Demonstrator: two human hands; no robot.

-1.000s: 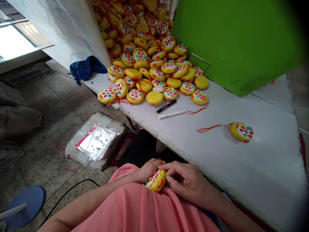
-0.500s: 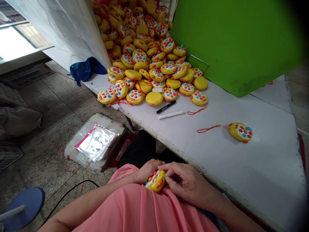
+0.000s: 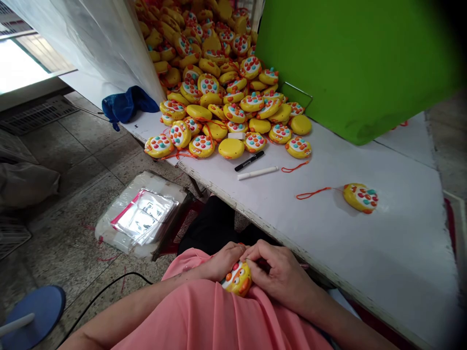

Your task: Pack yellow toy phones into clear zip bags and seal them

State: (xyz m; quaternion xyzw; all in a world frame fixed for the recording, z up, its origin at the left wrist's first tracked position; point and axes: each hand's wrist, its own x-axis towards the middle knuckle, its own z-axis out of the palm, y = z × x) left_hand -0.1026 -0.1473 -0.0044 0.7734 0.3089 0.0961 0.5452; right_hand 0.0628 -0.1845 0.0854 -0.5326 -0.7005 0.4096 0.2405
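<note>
A yellow toy (image 3: 239, 279) with a duck-like face and coloured round buttons rests against my pink top, low in the view. My left hand (image 3: 226, 260) is closed around its far side. Beside its upper edge, my right hand (image 3: 279, 272) has thumb and forefinger pinched together; what lies between them is too small to make out. On the table (image 3: 328, 253) to the right lies a similar toy (image 3: 361, 198) with an orange cord loop (image 3: 313, 194).
A large heap of the same toys (image 3: 209, 85) covers the back of the table. In front lie a black marker (image 3: 249, 161) and a white pen (image 3: 258, 173). A green panel (image 3: 350, 68) stands behind. Plastic-wrapped packets (image 3: 146, 216) sit on a stool at left.
My right fingertips have shifted slightly up along the toy's edge, and the toy has turned a little in my left hand. The whole view has moved slightly.
</note>
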